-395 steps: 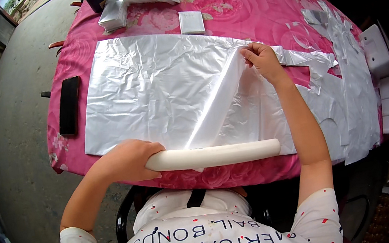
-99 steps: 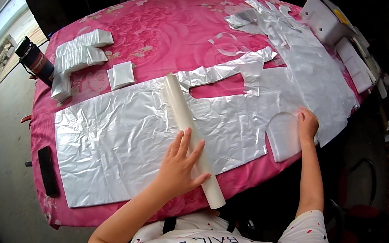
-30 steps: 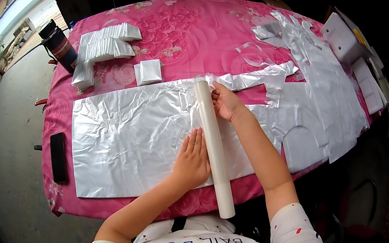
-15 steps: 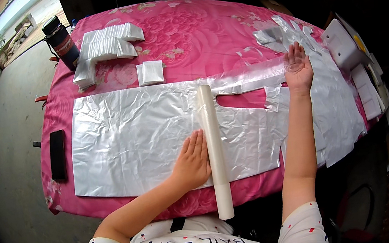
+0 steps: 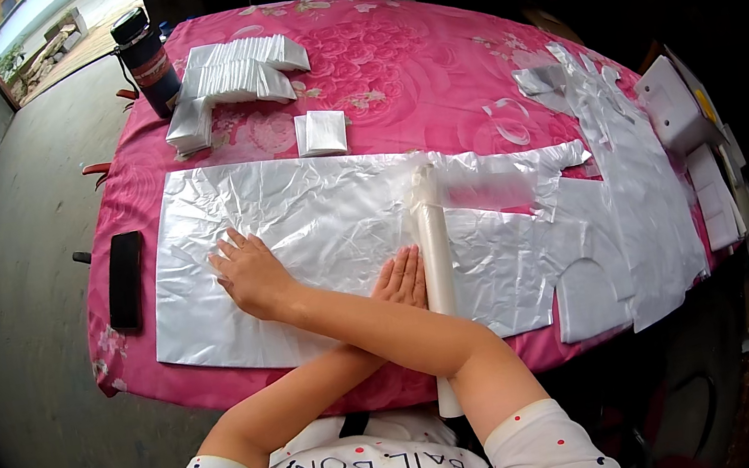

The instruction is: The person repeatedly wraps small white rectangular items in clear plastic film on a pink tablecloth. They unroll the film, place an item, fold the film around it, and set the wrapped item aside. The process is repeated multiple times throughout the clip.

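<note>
A flat stack of silvery-white plastic carrier bags (image 5: 223, 324) lies along the table's near side. Across it rests a long pale roll (image 5: 438, 273), its near end sticking out past the table edge. My left hand (image 5: 402, 276) lies flat on the bags, fingers straight and against the roll's left side. Over my left forearm crosses my right arm, and my right hand (image 5: 252, 274) is on or just above the left half of the bags, its fingers spread and holding nothing. Part of the roll and the left wrist are hidden by the right arm.
Folded white packets (image 5: 235, 80) stand in rows at the far left, with a small pile (image 5: 322, 132) nearer. A dark flask (image 5: 147, 69) and a black phone (image 5: 126, 281) are at the left. More loose bags (image 5: 646, 203) and white boxes (image 5: 673, 107) lie right. Pink floral cloth (image 5: 396, 56) covers the table.
My right hand has left the bag handles at the right and swung across to the bags' left half. The left hand stays beside the roll. A handle strip at the right has shifted.
</note>
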### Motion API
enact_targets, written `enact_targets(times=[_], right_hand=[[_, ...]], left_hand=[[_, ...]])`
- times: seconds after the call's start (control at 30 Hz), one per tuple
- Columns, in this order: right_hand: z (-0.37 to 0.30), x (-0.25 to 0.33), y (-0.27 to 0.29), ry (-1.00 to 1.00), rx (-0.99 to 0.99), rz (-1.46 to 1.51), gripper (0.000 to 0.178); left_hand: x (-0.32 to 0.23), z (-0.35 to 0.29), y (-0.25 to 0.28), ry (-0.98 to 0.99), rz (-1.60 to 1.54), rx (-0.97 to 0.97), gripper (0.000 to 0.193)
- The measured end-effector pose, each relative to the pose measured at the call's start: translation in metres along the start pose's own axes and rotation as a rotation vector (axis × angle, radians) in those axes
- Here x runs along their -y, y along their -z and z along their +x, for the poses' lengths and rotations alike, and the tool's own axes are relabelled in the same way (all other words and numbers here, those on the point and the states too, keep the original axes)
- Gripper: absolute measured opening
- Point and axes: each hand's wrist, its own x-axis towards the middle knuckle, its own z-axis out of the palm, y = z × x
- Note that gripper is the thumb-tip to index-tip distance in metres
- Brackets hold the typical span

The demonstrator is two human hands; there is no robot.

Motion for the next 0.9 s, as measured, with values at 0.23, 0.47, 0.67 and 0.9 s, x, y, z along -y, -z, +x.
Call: enact_targets(times=[0.23, 0.47, 0.67, 0.9], right_hand=[[-0.043, 0.008, 0.049, 0.065, 0.085, 0.160, 0.056], [-0.154, -0.080, 0.157, -0.150, -0.391, -0.319, 0.053], [-0.217, -0.148, 0.200, -0.438, -0.006, -0.467, 0.050], [-0.269, -0.142, 0.216, -0.446, -0.262, -0.668, 0.050]], left_hand=[[0.002, -0.002, 0.017, 0.099, -0.138, -0.055, 0.054], [0.052, 0.036, 0.049, 0.217, -0.477, -0.265, 0.049], [0.071, 0.061, 0.025, 0.241, -0.600, -0.107, 0.056], [0.078, 0.070, 0.009, 0.161, -0.453, -0.007, 0.063]])
